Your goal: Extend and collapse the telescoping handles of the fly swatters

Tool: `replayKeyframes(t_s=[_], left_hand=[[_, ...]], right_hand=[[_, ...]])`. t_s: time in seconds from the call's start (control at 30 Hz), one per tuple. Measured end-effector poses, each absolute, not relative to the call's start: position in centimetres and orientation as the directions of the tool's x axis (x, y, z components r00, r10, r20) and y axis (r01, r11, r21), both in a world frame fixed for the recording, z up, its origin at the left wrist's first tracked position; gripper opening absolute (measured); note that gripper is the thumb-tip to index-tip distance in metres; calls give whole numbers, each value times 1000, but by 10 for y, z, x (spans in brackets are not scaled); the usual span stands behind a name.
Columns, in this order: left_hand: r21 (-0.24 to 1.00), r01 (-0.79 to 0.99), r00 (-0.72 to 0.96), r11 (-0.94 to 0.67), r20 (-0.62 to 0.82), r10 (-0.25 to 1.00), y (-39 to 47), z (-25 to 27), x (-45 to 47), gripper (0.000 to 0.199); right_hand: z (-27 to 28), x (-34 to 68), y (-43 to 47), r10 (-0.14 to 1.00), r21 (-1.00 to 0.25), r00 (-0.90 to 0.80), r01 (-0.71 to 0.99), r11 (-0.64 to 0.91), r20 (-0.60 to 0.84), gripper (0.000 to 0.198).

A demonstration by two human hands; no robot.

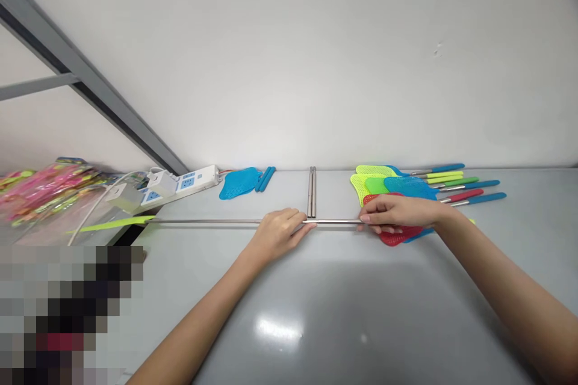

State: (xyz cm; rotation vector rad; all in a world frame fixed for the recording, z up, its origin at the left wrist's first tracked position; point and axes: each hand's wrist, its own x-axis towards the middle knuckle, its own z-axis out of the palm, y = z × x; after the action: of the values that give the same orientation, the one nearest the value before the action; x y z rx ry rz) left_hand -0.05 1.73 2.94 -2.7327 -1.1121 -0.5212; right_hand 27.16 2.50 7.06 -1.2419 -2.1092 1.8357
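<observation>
A long fly swatter (203, 221) lies crosswise in front of me, its thin telescopic metal rod drawn out. Its yellow-green head (112, 224) points left and appears nearly edge-on. My left hand (280, 231) is closed around the middle of the rod. Further right, my right hand (397, 213) pinches the rod's thicker end, with the fingertips hiding its tip. Just beyond the rod, two short metal rods (311, 192) lie side by side. Under and behind my right hand is a pile of fly swatters with a red head (397, 236), a blue head (409, 185) and others.
Along the wall lie a loose blue swatter head (241, 184) and blue handle grips (265, 179). A white power strip (196, 181) with plugged-in chargers stands left of them. Bagged colourful goods (58, 189) fill the far left, near a grey metal frame (90, 78).
</observation>
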Motion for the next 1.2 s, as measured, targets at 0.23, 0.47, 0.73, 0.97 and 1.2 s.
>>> replayKeyframes(t_s=[0.23,0.47,0.73,0.97,1.2], left_hand=[[-16,667,693,-745,380,613,14,31,6,30],[7,666,689,-746,376,619,12,32,7,30],[80,737,591,-671,407,697,23,40,-14,33],[124,818,465,-562,433,772,28,44,-32,36],[104,797,493,-595,455,741,22,41,-24,34]], right_hand=[[67,254,18,591,-875,-672,465,-131,-446,31],[72,248,12,603,-860,-660,503,-88,-448,38],[75,263,16,587,-850,-656,515,-113,-476,35],[87,278,18,604,-832,-636,548,-84,-480,39],[80,271,16,641,-833,-602,542,-110,-476,34]])
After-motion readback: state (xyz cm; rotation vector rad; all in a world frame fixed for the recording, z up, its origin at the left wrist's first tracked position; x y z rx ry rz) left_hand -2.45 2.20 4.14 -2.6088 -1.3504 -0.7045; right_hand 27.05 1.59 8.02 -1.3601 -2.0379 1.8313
